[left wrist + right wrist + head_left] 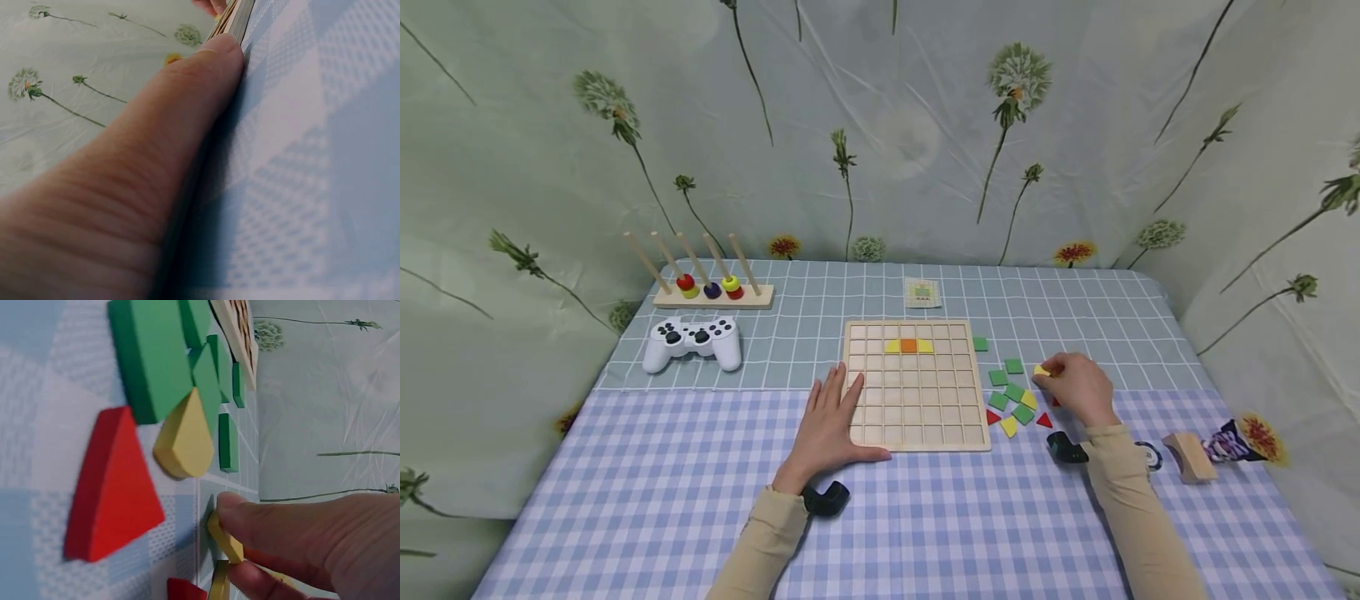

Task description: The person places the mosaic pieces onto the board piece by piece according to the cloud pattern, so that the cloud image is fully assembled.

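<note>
1. Pinching a small flat yellow piece point(225, 538), probably painted wood, between thumb and fingers of the right hand point(1080, 388), right of the pale wooden gridded board point(917, 414).
2. Likely light, stiff, slightly slick; best taken by opposite side edges.
3. Held palm-down on the right, with bent fingers.
4. With the left hand point(826, 429) spread at the board's near-left corner, gripping nothing.

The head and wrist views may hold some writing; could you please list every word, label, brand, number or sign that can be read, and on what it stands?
No text can be read in any view.
Purple patterned item: any print too small to read.
Round object by right sleeve: marks too small.
Small card: any lettering too small to read.
White game controller: any markings too small to read.
Wooden board: no lettering visible.
</note>
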The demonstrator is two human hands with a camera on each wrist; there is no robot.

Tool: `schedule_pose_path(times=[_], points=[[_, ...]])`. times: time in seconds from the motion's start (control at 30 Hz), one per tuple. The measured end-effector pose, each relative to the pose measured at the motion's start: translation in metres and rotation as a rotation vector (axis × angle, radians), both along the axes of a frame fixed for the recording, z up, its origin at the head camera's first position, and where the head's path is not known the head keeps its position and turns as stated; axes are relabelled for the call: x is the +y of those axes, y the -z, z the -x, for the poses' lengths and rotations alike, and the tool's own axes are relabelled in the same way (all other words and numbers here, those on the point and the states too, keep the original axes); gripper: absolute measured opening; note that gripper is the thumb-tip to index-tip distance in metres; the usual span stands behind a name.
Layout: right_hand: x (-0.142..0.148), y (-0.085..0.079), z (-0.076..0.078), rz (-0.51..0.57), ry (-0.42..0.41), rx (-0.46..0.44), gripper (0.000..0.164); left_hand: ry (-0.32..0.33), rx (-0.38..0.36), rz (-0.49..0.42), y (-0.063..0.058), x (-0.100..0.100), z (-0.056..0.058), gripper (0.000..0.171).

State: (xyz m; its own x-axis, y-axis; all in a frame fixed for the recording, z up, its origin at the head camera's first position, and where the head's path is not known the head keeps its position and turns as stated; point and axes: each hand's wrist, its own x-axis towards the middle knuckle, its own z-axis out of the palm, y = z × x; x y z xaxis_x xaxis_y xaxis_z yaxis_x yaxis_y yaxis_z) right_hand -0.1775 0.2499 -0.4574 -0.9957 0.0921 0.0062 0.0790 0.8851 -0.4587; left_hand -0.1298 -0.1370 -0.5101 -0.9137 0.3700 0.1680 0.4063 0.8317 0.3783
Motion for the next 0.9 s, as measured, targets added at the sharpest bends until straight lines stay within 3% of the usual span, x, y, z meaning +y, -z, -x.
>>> schedule_pose_path(times=[0.2,0.53,0.7,0.9], points=[[-0.001,0.000,0.001,0.028,-0.016,0.021,0.025,-0.010,-0.010,-0.002,0.000,-0.001,-0.001,0.124],[-0.006,0.000,0.000,0.119,-0.043,-0.026,0.024,0.004,-0.022,-0.006,-0.002,0.000,-0.001,0.123],[-0.017,-0.004,0.001,0.135,-0.147,0.098,0.021,-0.005,-0.034,0.001,-0.001,0.000,0.000,0.124],[-0.038,-0.008,0.007,0.211,-0.183,0.189,0.017,-0.005,-0.029,0.005,-0.002,0.000,-0.001,0.124]])
